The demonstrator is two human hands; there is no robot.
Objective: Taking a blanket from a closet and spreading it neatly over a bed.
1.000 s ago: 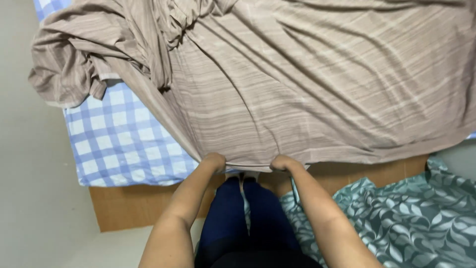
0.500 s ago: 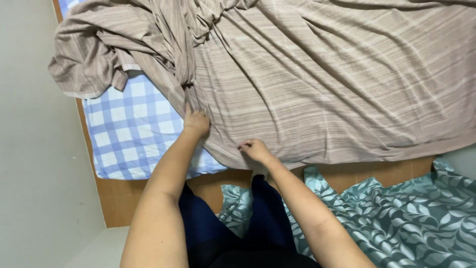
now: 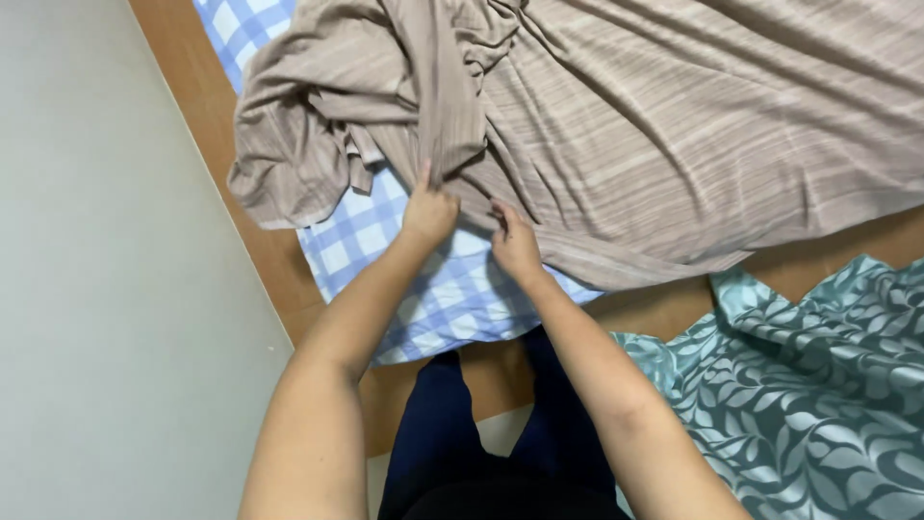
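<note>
A large beige striped sheet (image 3: 674,125) lies rumpled over a bed, bunched into folds at its left end. My left hand (image 3: 428,212) grips a fold of the sheet's edge, thumb up against the cloth. Right beside it my right hand (image 3: 515,246) pinches the same edge a little lower. Under the sheet shows a blue and white checked mattress cover (image 3: 423,289). Both forearms reach forward from the bottom of the view.
A wooden bed frame (image 3: 250,231) runs diagonally along the left, beside pale grey floor (image 3: 106,289). A teal leaf-patterned cloth (image 3: 808,385) lies at the lower right. My legs in dark blue trousers (image 3: 452,433) stand at the bed's edge.
Both hands have travelled left along the sheet's edge, from its lower hem to the bunched folds. The view has swung left, and more checked cover shows.
</note>
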